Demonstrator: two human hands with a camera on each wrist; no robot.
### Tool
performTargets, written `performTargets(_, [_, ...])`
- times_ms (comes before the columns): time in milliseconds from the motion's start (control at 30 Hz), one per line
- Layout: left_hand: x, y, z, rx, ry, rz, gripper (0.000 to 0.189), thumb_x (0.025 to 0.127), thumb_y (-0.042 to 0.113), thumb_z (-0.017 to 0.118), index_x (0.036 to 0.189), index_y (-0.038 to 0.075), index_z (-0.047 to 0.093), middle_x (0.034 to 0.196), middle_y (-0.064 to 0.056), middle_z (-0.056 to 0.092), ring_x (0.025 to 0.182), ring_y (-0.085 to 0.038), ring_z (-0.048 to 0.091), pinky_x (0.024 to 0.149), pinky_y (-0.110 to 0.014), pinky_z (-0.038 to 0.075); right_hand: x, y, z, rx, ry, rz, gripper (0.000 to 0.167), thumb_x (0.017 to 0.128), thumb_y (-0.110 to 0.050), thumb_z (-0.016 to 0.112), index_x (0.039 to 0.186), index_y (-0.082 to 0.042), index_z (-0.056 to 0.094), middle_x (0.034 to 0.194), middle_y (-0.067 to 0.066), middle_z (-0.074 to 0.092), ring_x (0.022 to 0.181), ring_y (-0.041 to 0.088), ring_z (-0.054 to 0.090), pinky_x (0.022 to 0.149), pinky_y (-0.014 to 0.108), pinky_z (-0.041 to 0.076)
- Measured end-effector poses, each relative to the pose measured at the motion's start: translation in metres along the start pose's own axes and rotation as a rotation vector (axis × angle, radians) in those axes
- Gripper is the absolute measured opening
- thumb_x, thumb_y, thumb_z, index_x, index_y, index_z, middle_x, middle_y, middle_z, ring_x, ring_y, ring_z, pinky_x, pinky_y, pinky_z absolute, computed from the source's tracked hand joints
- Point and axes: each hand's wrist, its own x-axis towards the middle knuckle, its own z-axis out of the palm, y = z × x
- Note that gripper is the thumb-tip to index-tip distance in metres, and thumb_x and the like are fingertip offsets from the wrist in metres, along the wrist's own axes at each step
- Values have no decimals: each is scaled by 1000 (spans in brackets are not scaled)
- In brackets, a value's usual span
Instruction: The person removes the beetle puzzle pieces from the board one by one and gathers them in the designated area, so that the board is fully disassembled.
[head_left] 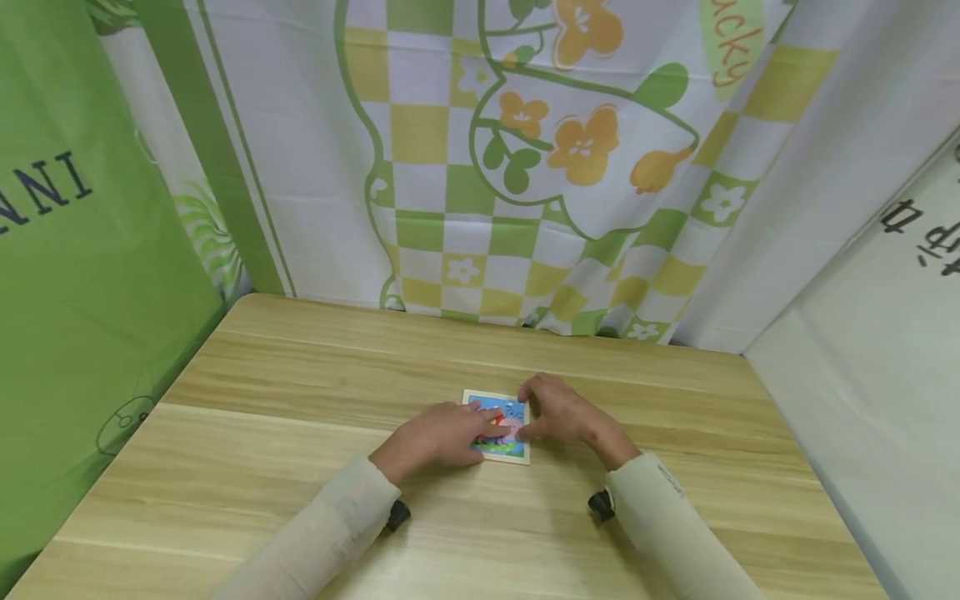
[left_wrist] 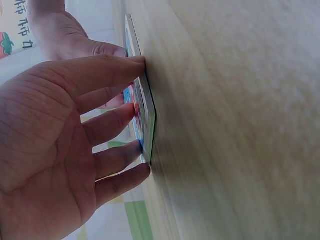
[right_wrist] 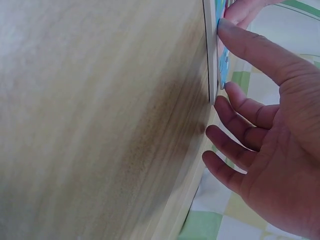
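Note:
A small square picture puzzle [head_left: 498, 450] in a pale wooden frame lies on the table, showing a bright cartoon scene in blue, red, pink and green. My left hand [head_left: 444, 433] rests over its left part. In the left wrist view, the extended fingers [left_wrist: 116, 122] touch the face and far side while the thumb lies along the near edge. At the puzzle's right edge is my right hand [head_left: 564, 414]. Its thumb [right_wrist: 250, 45] presses the picture, and the index fingertip sits at the frame's corner; the other fingers bend loosely beside the edge.
The wood-grain table [head_left: 300, 375] extends around the puzzle on every side. A patterned curtain [head_left: 427, 167] hangs along its back edge, with green cloth [head_left: 75, 292] on the left and white cloth [head_left: 862, 375] on the right. Black knobs [head_left: 600, 505] show under both sleeves.

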Motion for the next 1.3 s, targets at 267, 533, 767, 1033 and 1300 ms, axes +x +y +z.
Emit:
performTargets(267, [0,1,0,25,2,5,58,99,30,68,154,33,50,162,5,39,147,-28,38,109,-48,42,-1,-2,0,-29,11,9,52,78,-27,92,115,-4,64,124,10,56,121,33,50,105,51,42])
performTargets(533, [0,1,0,16,8,3,59,98,27,68,154,33,50,162,4,39,146,-29,38,108,-49,43,0,-3,0,-49,12,-2,51,77,-27,93,114,-4,65,120,9,61,120,33,52,104,50,42])
performTargets(767, [0,1,0,3,11,2,59,98,27,68,154,33,51,161,4,40,147,-29,37,107,-51,43,1,-4,-2,-7,2,1,50,78,-23,92,114,-2,65,113,7,63,112,29,55,99,48,46])
performTargets(1033, [-1,2,-2,-7,1,-3,58,98,26,69,153,32,52,161,3,40,147,-29,36,106,-51,45,2,0,-2,-14,12,-57,47,79,-22,91,114,-1,68,112,7,65,108,26,59,97,46,48])
performTargets(1300, [-1,2,-1,1,1,-1,58,98,25,68,153,32,51,162,3,38,147,-30,36,105,-51,45,2,5,-2,-10,62,-146,22,94,-10,72,113,1,70,108,9,69,102,23,63,93,47,51])
